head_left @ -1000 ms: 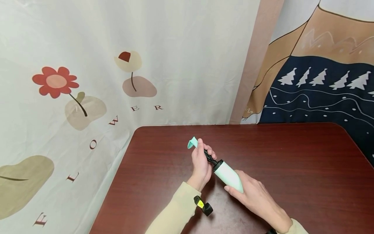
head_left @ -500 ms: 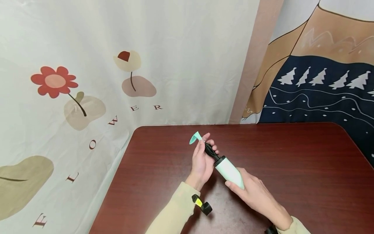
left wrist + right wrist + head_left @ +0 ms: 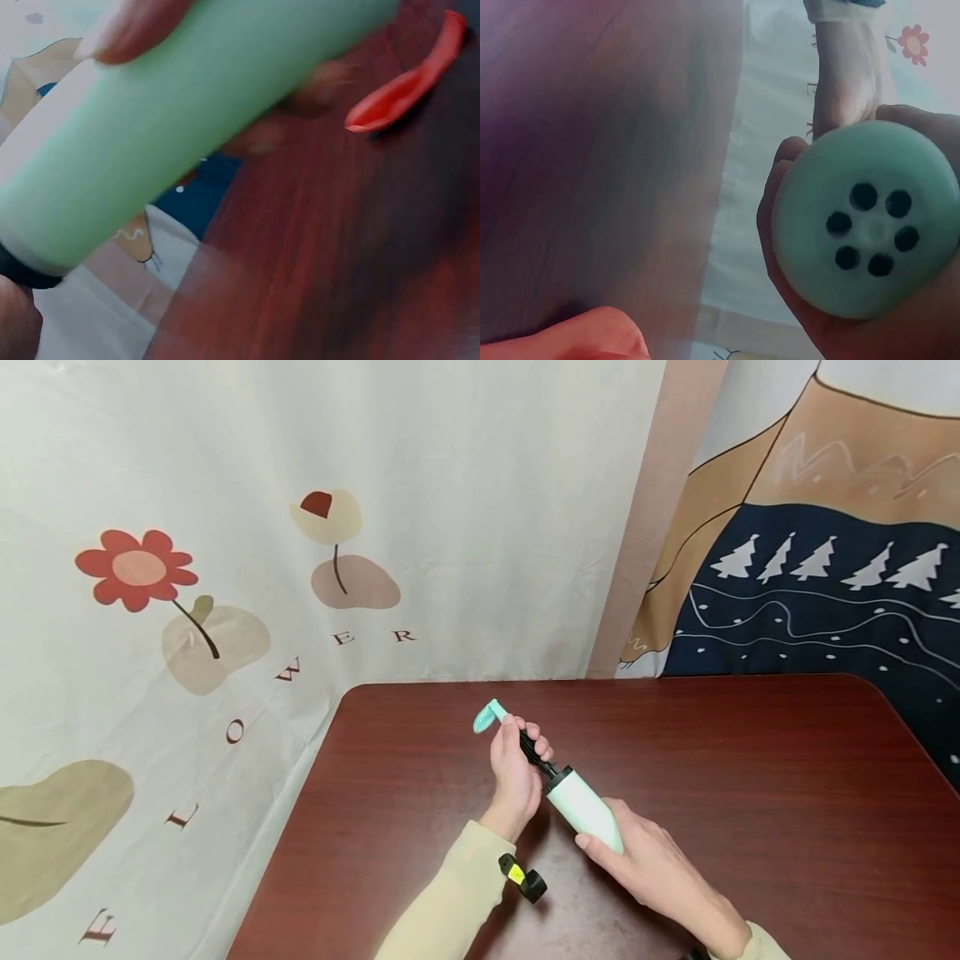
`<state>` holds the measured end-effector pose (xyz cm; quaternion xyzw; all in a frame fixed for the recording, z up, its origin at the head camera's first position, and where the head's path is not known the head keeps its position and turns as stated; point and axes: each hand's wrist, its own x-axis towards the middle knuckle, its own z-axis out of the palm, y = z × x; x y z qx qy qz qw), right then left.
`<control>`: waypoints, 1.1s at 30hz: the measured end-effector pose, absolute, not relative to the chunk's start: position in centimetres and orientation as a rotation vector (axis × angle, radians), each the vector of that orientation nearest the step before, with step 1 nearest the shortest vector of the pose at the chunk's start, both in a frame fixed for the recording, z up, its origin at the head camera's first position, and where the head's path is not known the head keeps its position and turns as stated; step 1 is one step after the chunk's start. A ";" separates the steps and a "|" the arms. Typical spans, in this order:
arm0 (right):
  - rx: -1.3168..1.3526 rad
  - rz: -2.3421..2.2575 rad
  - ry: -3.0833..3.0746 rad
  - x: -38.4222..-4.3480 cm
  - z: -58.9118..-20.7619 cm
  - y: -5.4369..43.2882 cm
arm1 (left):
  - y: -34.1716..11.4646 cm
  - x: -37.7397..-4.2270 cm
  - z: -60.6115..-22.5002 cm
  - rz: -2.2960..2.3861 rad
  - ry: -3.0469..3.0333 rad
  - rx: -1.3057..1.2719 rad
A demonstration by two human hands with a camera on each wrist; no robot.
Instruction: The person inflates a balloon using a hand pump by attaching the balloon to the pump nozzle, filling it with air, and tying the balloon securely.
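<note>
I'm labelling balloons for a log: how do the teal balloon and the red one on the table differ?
Colour: the teal balloon is blue-green, the red balloon bright red. Place: the left hand holds the teal balloon above the table, while the red balloon lies on it, no hand touching it. Both look limp and uninflated.

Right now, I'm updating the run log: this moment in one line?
left hand: holds teal balloon, pump's black end | right hand: holds pump's green body | red balloon: on table
</note>
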<state>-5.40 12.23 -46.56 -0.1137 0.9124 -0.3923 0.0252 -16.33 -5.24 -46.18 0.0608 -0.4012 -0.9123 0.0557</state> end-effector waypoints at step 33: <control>-0.334 -1.533 2.355 -6.4 -46.6 11.9 | -6.1 -17.9 -46.9 -2.862 -1.288 0.108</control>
